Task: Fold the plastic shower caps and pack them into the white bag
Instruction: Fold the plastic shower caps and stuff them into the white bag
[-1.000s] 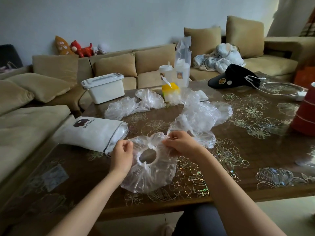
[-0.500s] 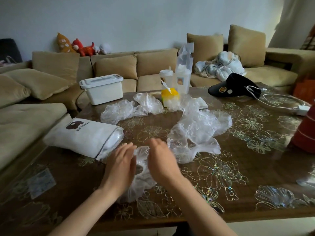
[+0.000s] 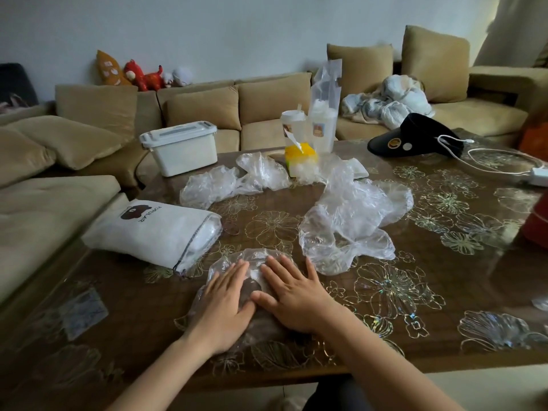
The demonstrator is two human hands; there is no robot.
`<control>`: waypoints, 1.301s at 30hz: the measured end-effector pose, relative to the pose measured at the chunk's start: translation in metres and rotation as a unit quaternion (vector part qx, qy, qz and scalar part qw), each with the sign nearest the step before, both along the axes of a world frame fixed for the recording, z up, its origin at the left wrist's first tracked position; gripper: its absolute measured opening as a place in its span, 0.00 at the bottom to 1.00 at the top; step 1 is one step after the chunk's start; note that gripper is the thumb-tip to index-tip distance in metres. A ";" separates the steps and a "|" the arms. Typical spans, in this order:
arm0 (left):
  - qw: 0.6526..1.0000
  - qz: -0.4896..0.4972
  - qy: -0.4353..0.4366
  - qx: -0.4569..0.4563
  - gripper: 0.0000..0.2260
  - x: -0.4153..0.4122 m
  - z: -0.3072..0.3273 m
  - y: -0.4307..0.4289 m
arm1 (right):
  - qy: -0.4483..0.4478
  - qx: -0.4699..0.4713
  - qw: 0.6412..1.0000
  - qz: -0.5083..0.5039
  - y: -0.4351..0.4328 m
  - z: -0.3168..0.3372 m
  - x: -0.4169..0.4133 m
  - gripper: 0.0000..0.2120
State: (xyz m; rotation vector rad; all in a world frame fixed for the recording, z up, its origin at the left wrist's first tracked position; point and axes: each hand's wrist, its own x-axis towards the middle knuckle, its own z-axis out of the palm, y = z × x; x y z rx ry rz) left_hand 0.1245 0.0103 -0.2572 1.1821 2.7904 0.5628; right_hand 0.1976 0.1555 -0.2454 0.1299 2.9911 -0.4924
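Observation:
A clear plastic shower cap (image 3: 252,259) lies flattened on the brown table near the front edge. My left hand (image 3: 222,304) and my right hand (image 3: 293,295) press flat on it side by side, fingers straight. The white bag (image 3: 151,229) with a dark bear logo lies to the left, its open mouth facing the cap, clear plastic showing inside. A heap of loose caps (image 3: 353,221) sits just right of my hands. Two more crumpled caps (image 3: 234,179) lie farther back.
A white lidded box (image 3: 184,146) stands at the back left edge. A yellow tissue pack (image 3: 299,155), two drink cups (image 3: 308,126), a black visor (image 3: 415,137), a white cable with charger (image 3: 504,167) and a red object (image 3: 536,221) occupy the back and right. Sofas surround the table (image 3: 415,292).
My hands held the cap open by its rim, then brought it down and now press it flat on the table. The view has tilted lower.

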 end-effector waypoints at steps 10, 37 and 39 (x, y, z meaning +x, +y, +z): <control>0.988 -0.072 0.033 0.132 0.12 0.014 0.012 -0.057 | 0.166 -0.079 0.980 -0.082 0.013 0.038 0.014 0.18; 0.988 -0.072 0.051 0.123 0.08 0.029 0.031 -0.075 | 0.052 -0.232 0.971 -0.010 -0.001 0.048 0.046 0.06; 0.985 -0.042 0.009 0.169 0.03 0.029 0.037 -0.075 | 0.007 -0.236 0.972 0.000 0.006 0.051 0.049 0.19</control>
